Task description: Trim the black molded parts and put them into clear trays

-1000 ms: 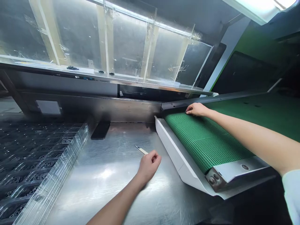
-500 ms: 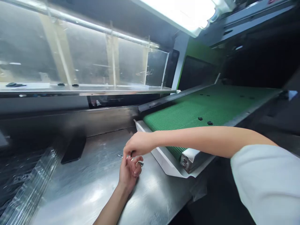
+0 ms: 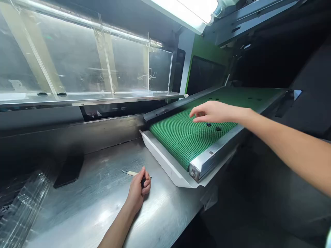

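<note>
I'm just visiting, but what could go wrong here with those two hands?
1. The craft knife beside the left hand has a bare blade, so a careless move might nick a finger.
2. The small dark piece in that hand might slip out, as it is largely hidden by the fingers.
3. The right hand, over the green belt, might knock the two nearby black parts out of place.

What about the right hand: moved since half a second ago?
Yes: the right hand went from the left hand, past the white chute, to above the green belt.
</note>
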The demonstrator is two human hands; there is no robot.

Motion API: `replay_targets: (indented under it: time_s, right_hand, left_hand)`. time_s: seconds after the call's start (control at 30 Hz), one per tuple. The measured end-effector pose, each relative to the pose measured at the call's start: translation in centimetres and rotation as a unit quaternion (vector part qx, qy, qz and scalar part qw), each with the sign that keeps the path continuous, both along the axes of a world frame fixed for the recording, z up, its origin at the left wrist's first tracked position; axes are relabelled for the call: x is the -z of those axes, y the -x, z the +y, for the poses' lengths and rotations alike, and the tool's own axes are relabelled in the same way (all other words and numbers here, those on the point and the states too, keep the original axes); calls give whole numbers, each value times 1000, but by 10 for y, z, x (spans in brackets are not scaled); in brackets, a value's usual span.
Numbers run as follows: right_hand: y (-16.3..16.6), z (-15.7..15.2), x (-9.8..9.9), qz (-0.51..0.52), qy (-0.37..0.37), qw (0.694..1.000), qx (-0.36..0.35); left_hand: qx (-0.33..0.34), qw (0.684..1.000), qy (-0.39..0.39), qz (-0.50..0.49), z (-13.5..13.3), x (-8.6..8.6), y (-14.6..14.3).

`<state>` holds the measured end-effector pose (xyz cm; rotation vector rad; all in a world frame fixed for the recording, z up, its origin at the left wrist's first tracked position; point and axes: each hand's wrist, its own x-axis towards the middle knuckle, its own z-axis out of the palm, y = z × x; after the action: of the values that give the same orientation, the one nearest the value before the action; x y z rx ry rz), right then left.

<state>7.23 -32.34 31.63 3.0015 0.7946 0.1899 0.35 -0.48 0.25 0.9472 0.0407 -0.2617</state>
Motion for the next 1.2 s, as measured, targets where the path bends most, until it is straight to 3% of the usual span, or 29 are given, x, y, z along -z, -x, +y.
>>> replay_targets:
  time_s: [0.13,0.27,0.57,0.9,1.1,1.2]
  right_hand:
    - [-14,-88,8,95,-6,986,139]
    - [-19,-116,31,152,-54,977,142]
    - [-26,-107,33,146,-32,976,156]
    - [-51,-94,30,173,-107,972,117]
    - [-36,-76,32,157,-109,971,146]
    - [-26,-70,35,108,-89,983,117]
  left_hand:
    - [21,998,-46,-28,-2,-2,4]
    - [15,997,-68,-38,-4,-3,7]
    - [22,996,-71,-58,-4,-3,10]
    - [14,996,-80,-47,-4,-2,11]
    - [27,993,-95,-65,-4,0,7]
    - [30,993,-94,-68,-6,0,3]
